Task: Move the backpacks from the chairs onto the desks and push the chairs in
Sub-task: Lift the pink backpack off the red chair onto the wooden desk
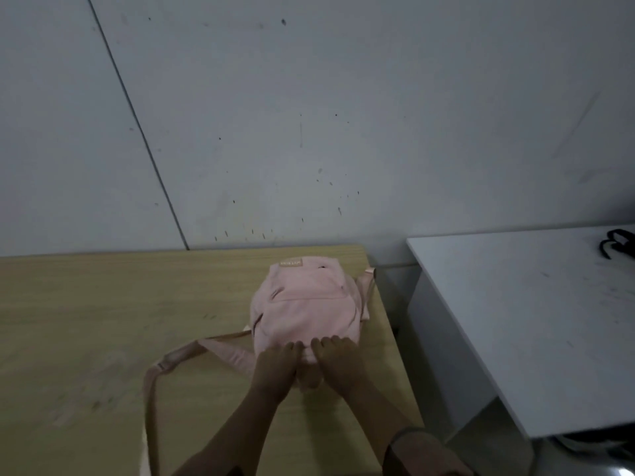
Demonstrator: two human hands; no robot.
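I see a pink backpack (305, 304) lying flat on the wooden counter (86, 321), near its right edge and close to the wall (309, 115). Its front pocket faces up and a small label sits at the far end. Both hands are on the near end of the bag. My left hand (275, 369) lies on it with straight fingers (292, 347) that are close together. My right hand (340, 362) lies just beside it the same way, fingers flat on the cloth. I cannot tell what the thumbs are doing under the hands. One long pink strap (161, 369) loops out to the left across the wood and runs down to the near edge. To the right, a white counter (515, 321) stands apart from the wooden one. A black thing (616, 243) lies on its far right corner, too cut off to name.
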